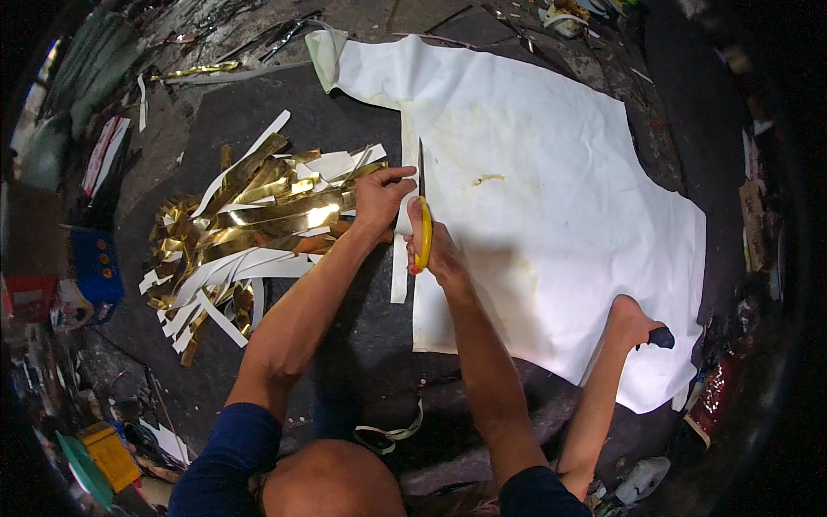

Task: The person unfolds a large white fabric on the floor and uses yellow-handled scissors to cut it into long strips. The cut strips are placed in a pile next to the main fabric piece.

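Note:
A large white sheet (pixel 551 181), like plastic or coated paper, lies spread on the dark ground with its far left corner folded over. My right hand (pixel 441 254) grips scissors (pixel 424 237) with yellow handles, the blades pointing away from me close to the sheet's left edge. A narrow white strip (pixel 400 276) runs along that edge, split from the sheet at its near end. My left hand (pixel 379 202) is at this strip, thumb and forefinger closed on it just left of the blades. Left of my hands lies a heap of gold and white strips (pixel 258 215).
A bare foot (pixel 633 320) with something black at its toes rests on the sheet's near right part. Blue box (pixel 93 267) stands at the left; a yellow container (pixel 112 455) lies lower down. A loose pale strip (pixel 392 435) lies near me. Scraps litter the edges.

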A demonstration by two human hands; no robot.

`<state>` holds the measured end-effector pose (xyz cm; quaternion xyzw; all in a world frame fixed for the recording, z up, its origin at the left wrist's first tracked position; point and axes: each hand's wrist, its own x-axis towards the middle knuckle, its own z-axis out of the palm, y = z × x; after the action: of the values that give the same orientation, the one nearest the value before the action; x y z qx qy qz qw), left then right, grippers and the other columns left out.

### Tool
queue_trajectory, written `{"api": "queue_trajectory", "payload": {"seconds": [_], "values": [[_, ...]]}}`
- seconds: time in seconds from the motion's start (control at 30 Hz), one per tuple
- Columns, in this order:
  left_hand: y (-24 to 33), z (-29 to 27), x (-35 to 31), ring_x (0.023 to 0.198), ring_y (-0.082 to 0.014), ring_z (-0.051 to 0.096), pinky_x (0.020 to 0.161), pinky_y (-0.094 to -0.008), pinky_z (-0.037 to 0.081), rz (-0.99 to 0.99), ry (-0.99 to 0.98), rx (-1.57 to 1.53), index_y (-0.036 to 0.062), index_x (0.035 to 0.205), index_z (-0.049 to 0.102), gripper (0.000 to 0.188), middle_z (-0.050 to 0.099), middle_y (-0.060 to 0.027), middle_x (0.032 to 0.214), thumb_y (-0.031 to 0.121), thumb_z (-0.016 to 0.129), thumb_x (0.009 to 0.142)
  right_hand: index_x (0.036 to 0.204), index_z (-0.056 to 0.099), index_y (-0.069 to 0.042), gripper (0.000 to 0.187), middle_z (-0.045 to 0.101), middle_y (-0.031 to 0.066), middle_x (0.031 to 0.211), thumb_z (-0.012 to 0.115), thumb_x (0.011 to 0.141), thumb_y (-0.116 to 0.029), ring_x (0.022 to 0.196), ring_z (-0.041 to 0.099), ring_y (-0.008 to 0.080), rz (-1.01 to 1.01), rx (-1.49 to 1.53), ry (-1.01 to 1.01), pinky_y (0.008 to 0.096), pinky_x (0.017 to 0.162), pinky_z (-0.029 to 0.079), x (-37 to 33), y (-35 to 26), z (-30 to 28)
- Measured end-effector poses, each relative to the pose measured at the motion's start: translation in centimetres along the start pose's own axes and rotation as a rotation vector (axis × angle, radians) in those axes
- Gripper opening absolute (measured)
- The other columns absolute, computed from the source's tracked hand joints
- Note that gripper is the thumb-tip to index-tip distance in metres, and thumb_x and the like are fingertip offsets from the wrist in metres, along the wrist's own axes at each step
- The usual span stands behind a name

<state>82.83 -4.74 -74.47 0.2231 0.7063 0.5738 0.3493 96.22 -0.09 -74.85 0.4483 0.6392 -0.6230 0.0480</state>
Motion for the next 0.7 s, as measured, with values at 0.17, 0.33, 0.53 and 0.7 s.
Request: {"api": "queue_trajectory", "payload": {"seconds": [0.17, 0.33, 0.53, 0.7], "values": [[0.4, 0.4, -0.1, 0.084, -0.0127, 0.063, 0.08, -0.0264, 0.05, 0.032, -0.002, 0.04, 0.0039, 0.103, 0.075, 0.025, 0.072, -0.0067, 0.096, 0.008, 0.068, 0.08, 0.116, 0.055, -0.005, 0.08, 0.06, 0.0127, 0.066, 0.028, 0.091, -0.076, 0.056, 0.064, 0.0225, -0.059, -0.061, 0.077, 0.0383, 0.051, 0.05, 0.0, 0.3, 0.0], [-0.5, 0.0, 0.5, 0.086, -0.013, 0.063, 0.082, -0.0267, 0.05, -0.015, -0.028, -0.037, 0.0032, 0.105, 0.074, 0.025, 0.071, -0.0074, 0.098, 0.007, 0.066, 0.081, 0.115, 0.054, -0.005, 0.079, 0.055, 0.0075, 0.063, 0.028, 0.09, -0.076, 0.057, 0.062, 0.0201, -0.035, 0.109, 0.003, 0.0359, 0.052, 0.049, 0.3, 0.0, 0.3], [-0.3, 0.0, 0.3, 0.087, -0.0128, 0.063, 0.082, -0.0264, 0.05, 0.001, -0.031, -0.048, 0.0032, 0.106, 0.073, 0.025, 0.071, -0.0074, 0.097, 0.005, 0.066, 0.083, 0.105, 0.059, -0.004, 0.085, 0.056, 0.0088, 0.063, 0.027, 0.088, -0.08, 0.059, 0.062, 0.0218, -0.015, 0.057, 0.009, 0.0362, 0.055, 0.049, 0.8, -0.7, -0.3], [-0.9, -0.2, 0.3, 0.087, -0.0134, 0.064, 0.082, -0.0265, 0.051, -0.006, -0.039, -0.135, 0.0039, 0.108, 0.073, 0.026, 0.071, -0.0078, 0.098, 0.006, 0.067, 0.082, 0.074, 0.067, -0.002, 0.094, 0.062, 0.0148, 0.061, 0.024, 0.084, -0.085, 0.062, 0.066, 0.0269, 0.021, -0.104, 0.078, 0.0407, 0.059, 0.052, 1.2, -0.8, 0.0]]}}
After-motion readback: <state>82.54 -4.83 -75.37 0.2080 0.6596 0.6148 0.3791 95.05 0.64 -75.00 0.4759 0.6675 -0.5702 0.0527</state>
